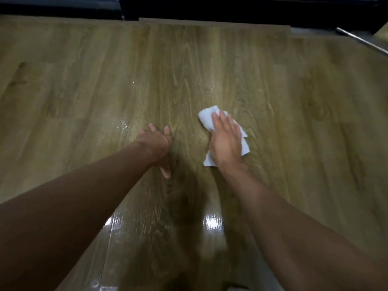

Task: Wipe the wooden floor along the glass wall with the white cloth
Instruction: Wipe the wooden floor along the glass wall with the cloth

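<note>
Wood-grain plank flooring [84,91], olive-brown and glossy, fills nearly the whole view, running up to the dark base of the glass wall [231,7] along the top edge. Both bare arms reach forward and down onto it.

The right hand [226,141] lies flat, fingers together and extended, pressing down on the crumpled white cloth [206,118]; the cloth shows beyond the fingertips on the wall side and at both sides of the palm. It is pinned under the palm rather than gripped. The left hand [156,144] rests spread on bare floor just beside, holding nothing, apparently as a brace.

What the next stroke seems to turn on is where the wet lies. A small patch of water droplets [124,127] glints left of the left hand, and fainter droplet specks [210,88] sit ahead of the cloth, toward the wall. The specks lie directly forward of the right hand, so a straight push reaches them; the left patch would need a sweep across, past the bracing hand. The cloth's long axis runs roughly toward the wall.
</note>
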{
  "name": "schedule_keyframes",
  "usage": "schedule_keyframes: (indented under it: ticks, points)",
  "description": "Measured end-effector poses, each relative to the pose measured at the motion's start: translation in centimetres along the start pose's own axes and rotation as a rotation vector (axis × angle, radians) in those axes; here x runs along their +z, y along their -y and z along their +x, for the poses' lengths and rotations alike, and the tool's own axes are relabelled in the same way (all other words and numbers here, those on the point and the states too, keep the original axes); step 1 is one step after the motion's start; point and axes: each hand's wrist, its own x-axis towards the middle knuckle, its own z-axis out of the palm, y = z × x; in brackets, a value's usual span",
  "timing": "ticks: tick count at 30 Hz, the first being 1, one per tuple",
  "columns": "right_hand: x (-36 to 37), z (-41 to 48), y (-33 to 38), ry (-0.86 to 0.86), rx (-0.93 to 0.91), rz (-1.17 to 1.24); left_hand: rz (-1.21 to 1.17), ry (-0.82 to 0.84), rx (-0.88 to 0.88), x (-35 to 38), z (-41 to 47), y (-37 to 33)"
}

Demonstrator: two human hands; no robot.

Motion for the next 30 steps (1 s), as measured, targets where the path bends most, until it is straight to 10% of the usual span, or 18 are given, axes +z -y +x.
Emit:
schedule_keyframes:
  ticks: [7,14,22,30]
  points:
    - [-1.6,-5.9,-3.8,0.275,-0.461,0.015,0.084,-0.033,0.075,-0.3,-0.4,-0.3]
    - [-2.1,-1.1,-3.5,-0.010,-0.019,-0.067,0.085,0.010,0.119,-0.8,-1.0,-3.8]
    - [-3.3,-6.6,-4.9,0.181,-0.404,-0.047,0.070,-0.025,0.105,-1.2,-0.5,-5.3]
    - [-3.6,-0.6,-3.5,0.084,0.019,-0.112,0.063,-0.004,0.077,-1.0,0.5,-5.3]
